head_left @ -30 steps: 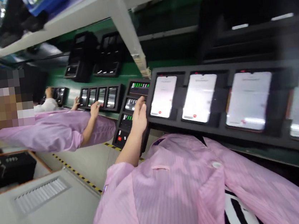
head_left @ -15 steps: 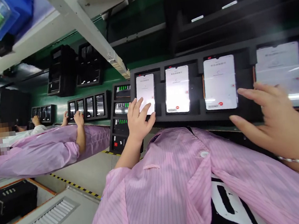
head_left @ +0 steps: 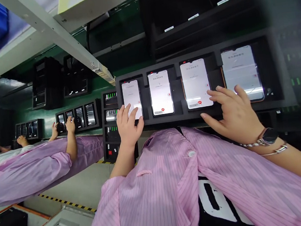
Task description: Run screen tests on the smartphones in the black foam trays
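Several smartphones with lit white screens lie in a row in a black tray before me. My left hand is over the lower part of the leftmost smartphone, fingers spread; whether a fingertip touches the glass I cannot tell. To its right are the second smartphone and the third smartphone, each with a red round icon low on the screen. My right hand hovers between the third and the rightmost smartphone, open, with its fingertips by the third one's right edge. It wears a watch and bracelets.
At the left, a co-worker's hands are at another phone tray. A black tray with dark devices stands beside mine. A white metal post slants overhead. More black trays sit farther back on the green bench.
The whole view has shifted, so the trays and hands appear farther left. My right hand's fingers are more spread and nearer the rightmost smartphone. My left hand stays over the leftmost one.
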### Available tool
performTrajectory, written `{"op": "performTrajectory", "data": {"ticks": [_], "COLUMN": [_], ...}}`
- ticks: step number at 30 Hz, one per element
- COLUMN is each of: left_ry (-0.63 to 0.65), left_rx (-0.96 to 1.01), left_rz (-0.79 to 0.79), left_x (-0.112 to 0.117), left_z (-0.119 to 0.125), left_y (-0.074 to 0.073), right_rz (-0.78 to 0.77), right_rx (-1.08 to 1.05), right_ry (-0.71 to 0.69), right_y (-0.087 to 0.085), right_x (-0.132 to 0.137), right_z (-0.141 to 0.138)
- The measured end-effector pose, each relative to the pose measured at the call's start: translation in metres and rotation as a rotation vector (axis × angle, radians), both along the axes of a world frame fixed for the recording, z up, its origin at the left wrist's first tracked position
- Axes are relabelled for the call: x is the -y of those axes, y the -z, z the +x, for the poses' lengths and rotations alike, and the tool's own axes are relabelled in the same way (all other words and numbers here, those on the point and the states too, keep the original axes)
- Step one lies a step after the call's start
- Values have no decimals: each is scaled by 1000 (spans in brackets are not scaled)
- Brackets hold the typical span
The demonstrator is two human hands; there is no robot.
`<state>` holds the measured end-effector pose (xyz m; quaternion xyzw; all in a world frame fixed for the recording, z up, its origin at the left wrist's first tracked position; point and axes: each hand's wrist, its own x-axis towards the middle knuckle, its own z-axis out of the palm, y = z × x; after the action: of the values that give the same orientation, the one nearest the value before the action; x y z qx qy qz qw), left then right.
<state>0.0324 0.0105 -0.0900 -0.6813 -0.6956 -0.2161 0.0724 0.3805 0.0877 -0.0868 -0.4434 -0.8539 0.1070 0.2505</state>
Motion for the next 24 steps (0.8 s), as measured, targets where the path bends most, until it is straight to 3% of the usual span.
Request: {"op": "performTrajectory", "data": {"ticks": [4, 8, 12, 14, 17, 24], "left_ry": [1, 3, 171, 259, 291, 267], "left_rx": [-7, 39, 73, 68, 55, 22], "left_rz": [-25, -46, -88, -142, -174, -182], "left_x": [1, -1, -14, -23, -36, -46], "left_z": [-1, 9, 37, 49, 59, 61], "left_y": [-1, -14, -28, -28, -22, -18], "right_rz": [-8, -48, 6, 23, 59, 128], "right_rx": [64, 46, -81, -92, -83, -67], "right_ry": [13, 3, 136, 234, 308, 256], "right_y": [0, -4, -10, -8, -1, 19], "right_x": [0, -2, -6, -9, -12, -15], "right_z": [-2, 4, 29, 46, 69, 87]}}
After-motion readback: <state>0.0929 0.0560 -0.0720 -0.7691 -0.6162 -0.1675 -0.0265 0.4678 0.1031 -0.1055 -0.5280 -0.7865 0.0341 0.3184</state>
